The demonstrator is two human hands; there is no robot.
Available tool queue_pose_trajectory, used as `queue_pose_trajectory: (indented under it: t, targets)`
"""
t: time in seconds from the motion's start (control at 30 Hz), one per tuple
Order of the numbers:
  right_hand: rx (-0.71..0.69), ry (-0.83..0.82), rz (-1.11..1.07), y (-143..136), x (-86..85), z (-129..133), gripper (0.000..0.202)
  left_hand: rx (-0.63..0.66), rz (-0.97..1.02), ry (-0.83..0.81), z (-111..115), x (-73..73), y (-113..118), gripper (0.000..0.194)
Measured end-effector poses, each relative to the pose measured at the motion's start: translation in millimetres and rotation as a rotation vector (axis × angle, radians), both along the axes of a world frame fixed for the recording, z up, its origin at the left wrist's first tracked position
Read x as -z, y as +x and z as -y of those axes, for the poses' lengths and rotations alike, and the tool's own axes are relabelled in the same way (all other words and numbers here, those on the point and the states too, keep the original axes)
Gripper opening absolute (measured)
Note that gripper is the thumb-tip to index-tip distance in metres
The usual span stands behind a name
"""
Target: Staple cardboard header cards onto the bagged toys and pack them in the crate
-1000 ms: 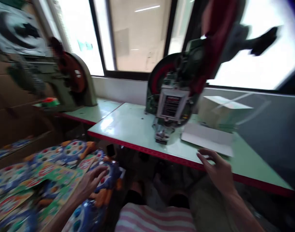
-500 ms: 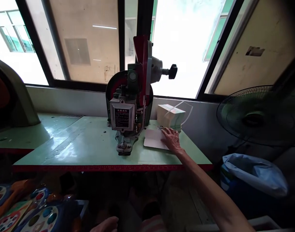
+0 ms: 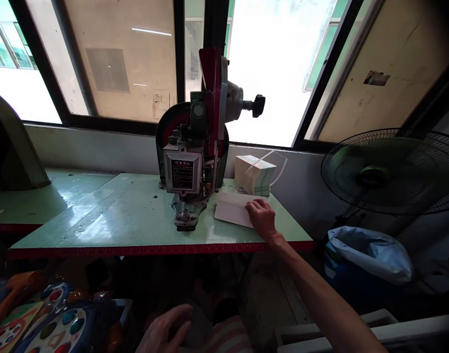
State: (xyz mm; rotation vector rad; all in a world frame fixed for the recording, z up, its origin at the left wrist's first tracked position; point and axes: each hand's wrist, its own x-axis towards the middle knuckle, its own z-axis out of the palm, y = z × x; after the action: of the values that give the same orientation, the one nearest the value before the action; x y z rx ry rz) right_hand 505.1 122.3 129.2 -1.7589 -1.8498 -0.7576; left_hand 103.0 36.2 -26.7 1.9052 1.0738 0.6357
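Note:
On the green tabletop, just right of the machine's base, lies a pale card (image 3: 229, 208) with a fold line across it. My right hand (image 3: 261, 215) is at the card's right end, fingers curled and closed on it; the thumb is mostly hidden. Low in the view, below the table's front edge, my left hand (image 3: 167, 331) hovers near my lap with fingers loosely bent and apart, nothing visible in it. Left of the card stands the stapling-type machine (image 3: 189, 169), its small metal anvil (image 3: 185, 218) jutting toward me.
Behind the card sits a stack of cards (image 3: 255, 174) with a loose white strap. A fan (image 3: 371, 174) and a lined bin (image 3: 369, 255) stand to the right. Packaged colourful toys (image 3: 62, 323) lie lower left. The table's red front edge (image 3: 136, 250) runs across.
My right hand has gone from lying stretched over the card to fingers curled on its right end. My left hand has risen further into view. The camera view has shifted slightly.

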Motion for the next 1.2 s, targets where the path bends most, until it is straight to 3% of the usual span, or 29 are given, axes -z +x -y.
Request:
queue_pose_trajectory:
  t: [0.1, 0.2, 0.37, 0.47, 0.57, 0.67, 0.73, 0.83, 0.9, 0.93, 1.0, 1.07, 1.2]
  targets:
    - [0.07, 0.026, -0.185, 1, -29.5, 13, 0.018, 0.015, 0.094, 0.195, -13, -37.0, 18, 0.031]
    - [0.025, -0.063, -0.31, -2, -47.7, 36, 0.013, -0.017, 0.164, 0.325, -23, -74.0, 37, 0.027]
    - [-0.146, -0.222, -0.423, -20, -56.3, 80, 0.011, -0.02, 0.284, 0.405, -41, -128.9, 67, 0.027]
    - [-0.265, -0.288, -0.532, -34, -49.9, 103, 0.011, 0.085, 0.305, 0.301, -49, -146.2, 83, 0.029]
    - [-0.368, -0.337, -0.685, -40, -34.2, 128, 0.013, 0.227, 0.247, 0.175, -49, -140.9, 95, 0.031]
    - [-0.32, -0.299, -0.842, -23, -8.7, 161, 0.019, 0.27, 0.185, 0.115, -44, -117.5, 99, 0.031]
    - [-0.133, -0.201, -0.9, 5, 14.9, 194, 0.028, 0.254, 0.159, 0.086, -43, -98.5, 97, 0.031]
    - [0.325, -0.08, -0.852, 58, 59.9, 263, 0.045, 0.238, 0.124, 0.065, -48, -74.8, 93, 0.032]
    - [0.679, -0.15, -0.746, 89, 94.3, 318, 0.051, 0.229, 0.107, 0.078, -53, -65.6, 93, 0.032]
    - [0.81, -0.27, -0.719, 99, 111.9, 345, 0.052, 0.225, 0.102, 0.088, -56, -63.0, 95, 0.032]
    - [0.862, -0.411, -0.752, 106, 146.3, 396, 0.041, 0.225, 0.1, 0.099, -58, -60.8, 100, 0.032]
    - [0.831, -0.572, -0.8, 95, 178.6, 437, 0.029, 0.238, 0.099, 0.091, -57, -60.0, 107, 0.031]
    - [0.662, -0.876, -0.897, 45, 236.1, 480, 0.053, 0.26, 0.098, 0.06, -54, -55.2, 116, 0.031]
